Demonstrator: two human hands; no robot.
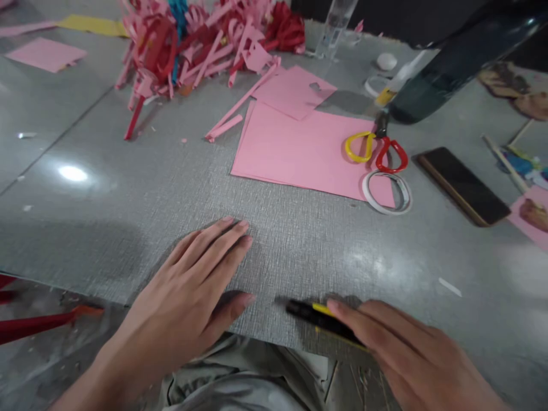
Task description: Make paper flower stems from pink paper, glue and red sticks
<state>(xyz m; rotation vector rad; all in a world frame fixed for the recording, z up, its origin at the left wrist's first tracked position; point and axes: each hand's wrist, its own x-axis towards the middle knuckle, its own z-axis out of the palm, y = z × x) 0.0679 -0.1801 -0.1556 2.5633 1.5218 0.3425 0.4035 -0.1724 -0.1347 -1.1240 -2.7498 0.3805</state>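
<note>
My left hand [192, 279] lies flat on the grey table near its front edge, fingers stretched out and the thumb a little apart, with nothing in it. My right hand [398, 342] is at the front edge on the right, its fingers closed round a slim black-and-yellow utility knife [317, 317], slightly blurred, whose black end points left toward my left hand. Beyond both hands lie pink paper sheets [295, 148]. Scissors [379, 137] with one yellow and one red handle rest on the sheets' right side, beside a roll of white tape [387, 193] that overlaps the corner.
A heap of pink and red paper strips [209, 45] covers the back left. A phone [464, 185] lies right of the scissors, under a dark bottle [454, 63] leaning in from the back. A clear bottle [336, 28] stands behind. The table's front edge [274, 339] runs below my hands.
</note>
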